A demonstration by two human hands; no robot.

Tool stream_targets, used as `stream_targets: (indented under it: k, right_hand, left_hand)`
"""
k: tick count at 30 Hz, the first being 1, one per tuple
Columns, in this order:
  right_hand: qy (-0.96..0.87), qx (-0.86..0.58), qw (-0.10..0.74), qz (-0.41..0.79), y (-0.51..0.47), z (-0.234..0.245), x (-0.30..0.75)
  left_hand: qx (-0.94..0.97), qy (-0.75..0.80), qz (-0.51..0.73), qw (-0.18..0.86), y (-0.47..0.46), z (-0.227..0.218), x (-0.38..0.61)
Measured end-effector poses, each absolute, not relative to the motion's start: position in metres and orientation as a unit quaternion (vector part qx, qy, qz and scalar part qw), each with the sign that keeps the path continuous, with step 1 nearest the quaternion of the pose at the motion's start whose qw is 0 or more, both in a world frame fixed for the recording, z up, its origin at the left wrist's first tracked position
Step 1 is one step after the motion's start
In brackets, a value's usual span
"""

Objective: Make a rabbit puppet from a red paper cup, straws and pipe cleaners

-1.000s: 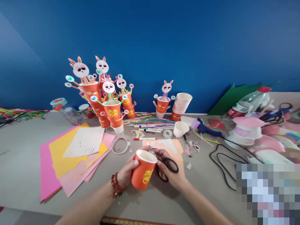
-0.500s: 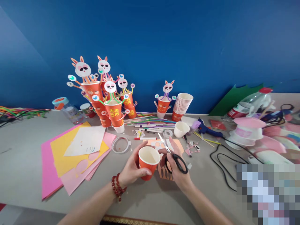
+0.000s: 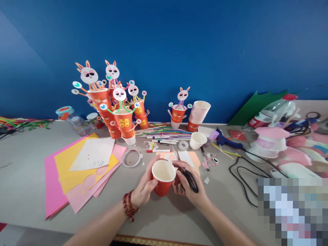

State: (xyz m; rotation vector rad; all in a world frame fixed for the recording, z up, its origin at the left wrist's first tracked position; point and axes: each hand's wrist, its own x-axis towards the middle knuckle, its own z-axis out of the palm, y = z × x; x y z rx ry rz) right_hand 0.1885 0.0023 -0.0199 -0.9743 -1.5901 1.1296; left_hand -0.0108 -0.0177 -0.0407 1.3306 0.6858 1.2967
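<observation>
Orange cup (image 3: 162, 187), scissors (image 3: 186, 173) now closer against its rim

Five bunny cup figures (image 3: 123, 119), one stack of cups (image 3: 198, 114), one single orange cup (image 3: 162, 186), one pair of scissors (image 3: 191, 180)

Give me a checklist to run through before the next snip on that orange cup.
1. Cup grip: left hand wraps the orange cup, mouth up, above the table: ok.
2. Tool grip: right hand holds the scissors by the black handles: ok.
3. Blades meeting the cup rim: they point away beside its right edge; contact: cannot tell.
4. Blades open or shut: cannot tell.
5. Left hand clear of the blades: it sits on the cup's left side: ok.
6. Black cord away from both hands: it lies to the right, apart: ok.
</observation>
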Motion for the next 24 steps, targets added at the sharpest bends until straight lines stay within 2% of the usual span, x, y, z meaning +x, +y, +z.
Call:
stream_targets:
  k: [5,10,19,24]
  right_hand:
    - [-0.661,-0.391,0.482,0.422,0.006,-0.019,0.192]
    - [-0.669,-0.351,0.474,0.452,0.007,-0.022,0.191]
    - [-0.675,-0.367,0.469,0.435,0.012,-0.027,0.193]
    - [-0.682,-0.369,0.46,0.432,0.012,-0.027,0.195]
  left_hand:
    - [0.572,0.32,0.556,0.511,-0.014,-0.042,-0.009]
    - [0.59,0.335,0.554,0.483,-0.005,-0.041,-0.007]
    - [0.552,0.291,0.513,0.589,-0.004,-0.032,-0.007]
    - [0.554,0.304,0.52,0.575,-0.005,-0.035,-0.008]
